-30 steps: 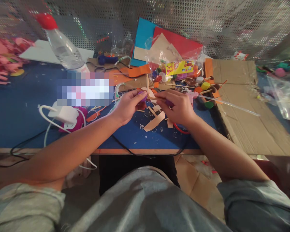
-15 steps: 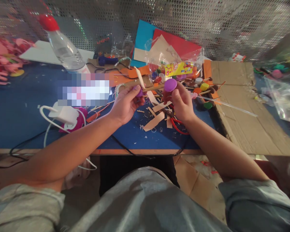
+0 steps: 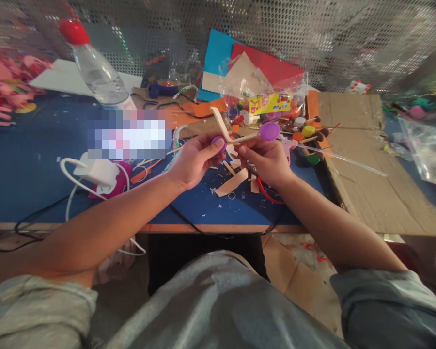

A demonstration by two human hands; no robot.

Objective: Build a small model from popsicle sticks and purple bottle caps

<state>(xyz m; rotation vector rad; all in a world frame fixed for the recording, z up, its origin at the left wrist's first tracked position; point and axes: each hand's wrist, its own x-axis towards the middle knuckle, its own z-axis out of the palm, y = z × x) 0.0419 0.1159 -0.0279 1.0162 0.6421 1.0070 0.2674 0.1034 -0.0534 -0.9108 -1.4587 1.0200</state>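
My left hand (image 3: 194,157) is closed, pinching a purple bottle cap (image 3: 218,142) between thumb and fingers. My right hand (image 3: 267,157) is closed on a thin wooden stick (image 3: 245,138) that carries a second purple cap (image 3: 269,131) at its far end. A flat wooden strip (image 3: 220,123) slants up from the stick's near end. Both hands hover close together above the blue table (image 3: 29,179), over beige paper scraps (image 3: 232,182).
A clear bottle with a red cap (image 3: 94,68) stands at the back left. A white charger and cable (image 3: 94,170) lie left. Coloured card sheets (image 3: 261,63), a plastic bag of parts (image 3: 269,102), loose caps on sticks (image 3: 307,130), a clear straw (image 3: 345,159) and brown cardboard (image 3: 370,169) fill the right.
My right hand dropped a little and turned, so the stick now points up and right with its purple cap further out. My left hand moved slightly right with its cap.
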